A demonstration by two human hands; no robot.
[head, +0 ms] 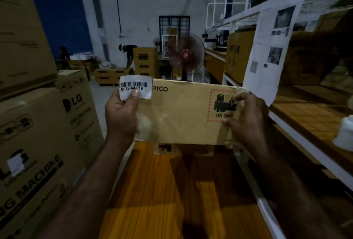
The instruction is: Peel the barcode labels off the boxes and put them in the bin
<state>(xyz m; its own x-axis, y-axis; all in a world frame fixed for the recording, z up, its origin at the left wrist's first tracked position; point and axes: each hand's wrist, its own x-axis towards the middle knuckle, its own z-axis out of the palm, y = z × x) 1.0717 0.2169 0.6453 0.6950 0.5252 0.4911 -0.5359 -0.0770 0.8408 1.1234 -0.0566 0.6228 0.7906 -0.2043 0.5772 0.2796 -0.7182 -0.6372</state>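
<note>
- Label point(136, 86): head view. White paper rectangle, slightly curled, lower left corner bent. Black barcode strip on top, printed code below reads "B1-Z3-A4-P19". It sits at the top-left corner of the box, its right edge overlapping the cardboard. Cannot tell whether it is still stuck.
- Left hand point(122, 112): pinches the label's lower edge, thumb pressed on the front, fingers curled behind.
- Box point(183, 116): flat brown cardboard, matte, top edge creased. It is held up in the air between both hands, broad face to the camera. Print reads "PICO". At the right is a red-hatched square with black battery symbols and "UN 348", the rest covered. A patch of clear glossy film shows near its lower left.
- Right hand point(248, 116): grips the box's right end, fingers curled over the hatched mark, thumb on the face below.
- Wooden top point(162, 181): orange-brown, striped grain, below the box; arm shadows fall on it.
- Cartons point(44, 133): left, large, corrugated, printed "LG" and "MACHINE". One bears a small white sticker point(16, 163), blurred.
- Rack point(305, 137): right, white metal frame with wooden shelves holding brown boxes. A printed sheet point(271, 47) hangs on it, text unreadable.
- Fan point(186, 55): pedestal type, red hub, behind the box.
- Background: stacked yellow cartons point(145, 61), a person point(129, 53) bending beside them.
</note>
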